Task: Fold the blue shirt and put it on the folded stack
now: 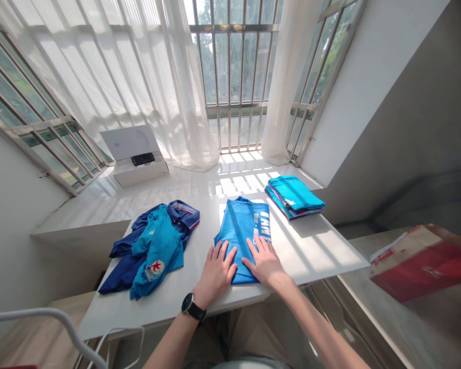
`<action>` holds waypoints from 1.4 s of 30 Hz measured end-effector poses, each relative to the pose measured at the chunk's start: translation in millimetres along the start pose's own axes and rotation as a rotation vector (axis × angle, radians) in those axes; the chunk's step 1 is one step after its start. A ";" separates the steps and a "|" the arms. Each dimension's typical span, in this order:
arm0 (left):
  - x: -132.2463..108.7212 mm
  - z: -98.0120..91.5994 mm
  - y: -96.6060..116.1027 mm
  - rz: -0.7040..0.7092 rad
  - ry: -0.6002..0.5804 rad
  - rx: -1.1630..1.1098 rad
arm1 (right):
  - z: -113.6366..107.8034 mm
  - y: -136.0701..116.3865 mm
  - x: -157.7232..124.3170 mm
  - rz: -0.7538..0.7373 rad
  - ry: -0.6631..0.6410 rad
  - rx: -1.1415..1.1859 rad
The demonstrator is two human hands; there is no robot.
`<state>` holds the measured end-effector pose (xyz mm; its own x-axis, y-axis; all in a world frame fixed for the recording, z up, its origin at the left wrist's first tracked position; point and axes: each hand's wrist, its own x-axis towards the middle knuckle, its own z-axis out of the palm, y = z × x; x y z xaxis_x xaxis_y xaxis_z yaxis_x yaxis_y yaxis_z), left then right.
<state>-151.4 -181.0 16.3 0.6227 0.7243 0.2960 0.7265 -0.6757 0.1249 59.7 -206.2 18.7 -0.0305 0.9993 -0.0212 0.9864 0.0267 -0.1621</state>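
Observation:
A blue shirt with white lettering along its right side lies folded lengthwise on the white table. My left hand rests flat on its lower left edge, fingers spread. On its lower right part lies my right hand, also flat with the fingers apart. Neither hand grips the cloth. To the left are a teal shirt with a round red and white patch and, partly under it, a navy polo shirt, both loosely heaped. A stack of folded clothes, teal on top, sits at the back right.
On the windowsill stands an open white box with a black device on it. Sheer curtains hang before the barred window. A red and beige bag is at the right, and a white metal tube at the lower left.

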 end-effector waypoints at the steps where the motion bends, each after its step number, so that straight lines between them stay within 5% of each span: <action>1: -0.5 2.5 -0.2 0.002 0.005 0.003 | 5.3 5.5 -1.5 -0.011 0.028 0.005; 5: 5.9 8.8 -3.9 -0.033 0.028 0.018 | 13.4 23.8 18.2 -0.142 0.128 0.043; 13: 29.8 6.5 -30.2 -0.099 -0.042 -0.096 | -5.7 42.9 93.2 -0.341 0.167 0.154; 23: 20.3 4.2 -48.0 -0.026 0.132 -0.560 | 11.7 56.6 44.1 -0.174 0.316 0.202; 30: 19.7 1.5 -56.6 -0.022 0.070 -0.690 | 8.6 53.2 34.7 -0.153 0.376 0.254; 34: 15.2 -3.1 -68.9 -0.015 0.008 -0.690 | 7.6 51.3 35.8 -0.139 0.380 0.250; 42: 13.3 -9.3 -72.2 -0.013 0.136 -0.510 | 2.4 49.4 34.9 -0.160 0.462 0.255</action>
<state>-198.3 -123.8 20.0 0.5467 0.7317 0.4071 0.4795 -0.6722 0.5641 107.0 -170.0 7.6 -0.0460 0.8921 0.4495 0.9032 0.2294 -0.3628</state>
